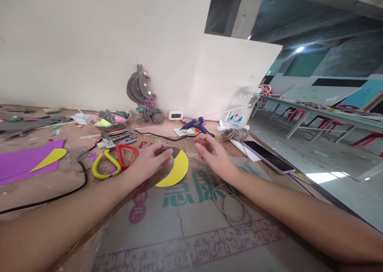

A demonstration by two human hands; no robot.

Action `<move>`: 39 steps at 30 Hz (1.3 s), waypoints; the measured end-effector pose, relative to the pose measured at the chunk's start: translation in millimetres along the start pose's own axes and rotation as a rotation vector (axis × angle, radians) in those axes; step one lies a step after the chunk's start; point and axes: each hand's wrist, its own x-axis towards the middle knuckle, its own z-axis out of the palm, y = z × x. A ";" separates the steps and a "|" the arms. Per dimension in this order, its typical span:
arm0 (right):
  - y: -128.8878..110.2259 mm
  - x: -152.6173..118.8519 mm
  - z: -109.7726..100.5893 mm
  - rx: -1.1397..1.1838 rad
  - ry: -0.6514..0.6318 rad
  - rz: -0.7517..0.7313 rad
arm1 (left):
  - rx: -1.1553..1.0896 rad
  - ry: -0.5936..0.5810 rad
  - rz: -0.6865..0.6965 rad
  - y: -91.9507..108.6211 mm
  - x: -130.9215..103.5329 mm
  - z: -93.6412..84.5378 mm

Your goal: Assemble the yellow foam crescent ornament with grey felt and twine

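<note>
Left hand (151, 160): the thumb and the fingers are pressed together, with the upper end of the yellow crescent (177, 171) between them.
Yellow crescent: it is between the two hands, over the printed sheet (149, 240); its upper end shows grey, and its lower tip points to the left. I cannot tell whether this tip touches the sheet.
Right hand (214, 156): it is near the crescent but apart from it. The fingers are bent, with only a small opening to the thumb. A thin grey cord (196, 159) reaches this hand; I cannot tell if the fingers grip it.
Loose loops: a loop of cord (249, 224) lies on the sheet, below the right forearm.
Scissors (106, 166): they lie to the left of the left hand, one handle yellow-green and the other red.
Purple sheet (18, 164): it is at the far left, and a yellow piece (50, 159) lies partly on it.
Back of the counter (104, 200): along the wall there are a bowl (127, 115) with colourful small pieces, a grey ornament (140, 90) with bright little balls, a white digital clock (175, 115), a blue glue gun (194, 123) and a white bucket (237, 116).
Right side: a coil of grey cord (235, 134) sits before the bucket, and a phone (267, 157) lies near the counter's edge.
</note>
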 end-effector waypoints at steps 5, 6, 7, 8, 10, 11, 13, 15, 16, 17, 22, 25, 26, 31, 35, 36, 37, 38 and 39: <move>-2.5 -7.6 5.0 -0.134 -0.183 -0.013 | 0.014 -0.075 0.053 -4.5 0.8 -4.5; -2.9 -8.9 6.5 -0.135 -0.214 -0.014 | 0.034 -0.073 0.061 -4.4 0.4 -4.8; -3.4 -10.0 7.8 -0.133 -0.235 -0.020 | 0.054 -0.071 0.070 -4.2 0.1 -4.9; -3.9 -10.7 8.7 -0.133 -0.240 -0.031 | 0.065 -0.067 0.079 -4.0 -0.1 -4.7; -5.0 -11.5 8.8 -0.144 -0.191 -0.060 | 0.053 -0.043 0.100 -3.6 0.2 -4.3; -5.4 -11.5 7.9 -0.157 -0.134 -0.077 | 0.034 -0.021 0.111 -3.5 0.5 -4.2; -5.5 -11.3 5.0 -0.212 -0.006 -0.133 | 0.012 0.009 0.123 -3.3 1.0 -4.6; -4.3 -10.9 1.3 -0.316 0.079 -0.213 | 0.028 -0.030 0.125 -2.8 0.9 -5.4; -3.5 -10.9 -0.4 -0.389 0.087 -0.254 | 0.034 -0.071 0.126 -2.4 0.5 -5.8; -2.6 -11.0 -1.9 -0.470 0.077 -0.294 | 0.036 -0.116 0.125 -1.9 -0.1 -6.0; -1.9 -12.6 -4.1 -0.807 -0.034 -0.596 | 0.085 -0.184 0.080 1.4 -2.1 -5.6; -2.3 -12.5 -3.5 -0.885 -0.060 -0.721 | 0.126 -0.170 0.059 2.3 -1.5 -5.5; -2.1 -12.2 -3.4 -0.896 -0.070 -0.732 | 0.125 -0.170 0.055 2.3 -1.2 -5.5; -4.1 -13.7 -2.8 -0.863 -0.101 -0.717 | 0.147 -0.152 0.034 -0.5 0.1 -4.9; -8.9 -16.7 -2.3 -0.620 -0.028 -0.516 | 0.192 -0.059 0.049 -4.5 1.3 -4.6; -8.6 -16.1 -2.3 -0.527 0.023 -0.429 | 0.196 -0.049 0.060 -5.3 1.6 -4.6; -7.3 -14.8 -2.4 -0.432 0.078 -0.347 | 0.200 -0.045 0.070 -6.0 1.8 -4.7; -5.0 -12.7 -2.5 -0.345 0.125 -0.275 | 0.205 -0.044 0.078 -6.4 1.8 -4.8; -2.2 -10.1 -2.5 -0.270 0.156 -0.218 | 0.210 -0.045 0.086 -6.6 1.7 -4.9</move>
